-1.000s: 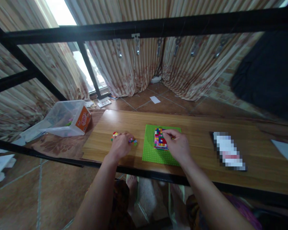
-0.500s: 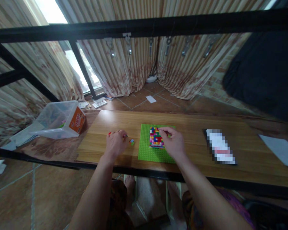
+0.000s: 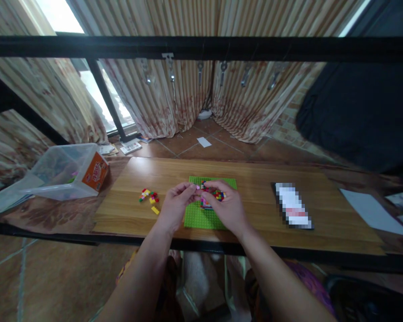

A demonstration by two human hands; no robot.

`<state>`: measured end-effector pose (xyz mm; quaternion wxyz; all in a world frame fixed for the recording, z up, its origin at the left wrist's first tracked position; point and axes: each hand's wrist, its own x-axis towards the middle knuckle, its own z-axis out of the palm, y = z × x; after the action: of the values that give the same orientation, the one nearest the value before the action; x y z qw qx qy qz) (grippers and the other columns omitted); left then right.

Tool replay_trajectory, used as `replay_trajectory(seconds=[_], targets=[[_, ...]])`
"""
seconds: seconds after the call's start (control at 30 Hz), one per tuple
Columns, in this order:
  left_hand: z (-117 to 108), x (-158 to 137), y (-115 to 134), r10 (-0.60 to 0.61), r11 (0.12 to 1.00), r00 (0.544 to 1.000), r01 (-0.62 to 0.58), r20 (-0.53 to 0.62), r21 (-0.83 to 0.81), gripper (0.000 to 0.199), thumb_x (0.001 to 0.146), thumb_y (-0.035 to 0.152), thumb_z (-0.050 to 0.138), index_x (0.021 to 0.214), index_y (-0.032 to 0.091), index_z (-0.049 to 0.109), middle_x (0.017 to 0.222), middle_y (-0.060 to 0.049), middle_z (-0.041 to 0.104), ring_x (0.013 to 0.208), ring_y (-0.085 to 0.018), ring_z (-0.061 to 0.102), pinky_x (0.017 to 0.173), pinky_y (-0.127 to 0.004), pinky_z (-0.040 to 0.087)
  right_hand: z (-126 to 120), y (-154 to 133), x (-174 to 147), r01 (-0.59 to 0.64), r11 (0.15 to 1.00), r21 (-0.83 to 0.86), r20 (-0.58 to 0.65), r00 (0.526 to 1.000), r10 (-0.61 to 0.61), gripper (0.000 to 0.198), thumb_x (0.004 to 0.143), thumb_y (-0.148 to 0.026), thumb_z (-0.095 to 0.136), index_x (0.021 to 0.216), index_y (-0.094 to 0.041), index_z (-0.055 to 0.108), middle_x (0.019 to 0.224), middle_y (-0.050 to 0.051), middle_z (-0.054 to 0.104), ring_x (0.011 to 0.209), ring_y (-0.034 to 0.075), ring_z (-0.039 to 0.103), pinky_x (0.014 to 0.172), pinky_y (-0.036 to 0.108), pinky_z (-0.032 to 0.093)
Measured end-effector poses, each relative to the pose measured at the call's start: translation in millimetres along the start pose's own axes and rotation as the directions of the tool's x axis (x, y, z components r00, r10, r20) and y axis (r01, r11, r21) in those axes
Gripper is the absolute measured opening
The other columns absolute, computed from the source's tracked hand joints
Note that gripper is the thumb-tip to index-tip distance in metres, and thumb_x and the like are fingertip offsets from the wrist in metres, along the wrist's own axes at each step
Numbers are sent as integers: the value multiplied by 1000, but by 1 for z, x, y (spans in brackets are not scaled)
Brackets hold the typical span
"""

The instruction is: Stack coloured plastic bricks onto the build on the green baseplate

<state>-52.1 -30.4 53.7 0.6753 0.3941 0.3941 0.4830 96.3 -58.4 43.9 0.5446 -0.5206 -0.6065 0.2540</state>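
Note:
A block of many-coloured toy bricks (image 3: 218, 195) stands on a green studded baseplate (image 3: 206, 220), partly covered by my right hand. My left hand (image 3: 176, 203) pinches a small pink toy brick (image 3: 198, 187) beside the block's left side. Thumb and fingers of my right hand (image 3: 229, 205) are curled over the block, their tips close to the pink brick; whatever lies between them is hidden. Left of my left hand, several loose toy bricks (image 3: 152, 201) in red, yellow, white and green lie on the wooden tabletop.
A clear plastic box (image 3: 65, 174) with an orange label lies at the table's left. To the right are a pixelated phone-like object (image 3: 293, 205) and a white paper sheet (image 3: 372, 210). A black rail (image 3: 201, 48) crosses beyond the table, in front of curtains (image 3: 174, 103).
My left hand has moved right from the loose bricks to the block, with a pink brick now showing in its fingertips. My right hand stays at the block. The view has shifted slightly.

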Motion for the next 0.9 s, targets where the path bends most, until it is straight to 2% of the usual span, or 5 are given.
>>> replay_trajectory(seconds=[0.17,0.27,0.5,0.67,0.9], targets=[[6,1,-4,19,999,997,-15,80,-52,25,65,34,85,78,16,74,73,0,70,66,-9,61,71,-24,52,-2,-4,-1,4,999,34,-9,1000,-4,12,83,-29,68,93,-25,72,91,3,73,87,19,67,83,34,53],[8,1,-7,8,999,996,-4,84,-53,26,63,35,86,78,16,76,73,0,71,66,-9,61,71,-24,51,-3,-5,0,-14,998,65,-41,999,17,9,85,-29,66,89,-25,72,88,2,72,86,19,67,81,33,53],[10,5,-6,83,991,995,-87,50,102,29,66,40,84,80,15,76,76,-2,72,69,-12,60,71,-26,51,-7,-5,2,40,999,5,-19,999,-40,10,89,-24,62,88,-26,71,88,1,72,87,17,67,82,32,51],[10,7,-6,19,983,996,-34,83,178,31,68,43,82,70,14,72,66,-1,66,62,-10,56,64,-23,46,-9,-7,1,68,992,-106,16,998,-67,13,91,-22,59,86,-26,70,88,1,71,88,17,66,83,32,49],[8,6,-4,-86,996,987,79,136,52,25,67,36,83,66,14,69,63,0,62,57,-8,51,56,-21,39,-10,-7,1,56,998,-11,34,998,-55,9,91,-25,62,89,-25,71,87,1,71,89,17,66,84,31,50]])
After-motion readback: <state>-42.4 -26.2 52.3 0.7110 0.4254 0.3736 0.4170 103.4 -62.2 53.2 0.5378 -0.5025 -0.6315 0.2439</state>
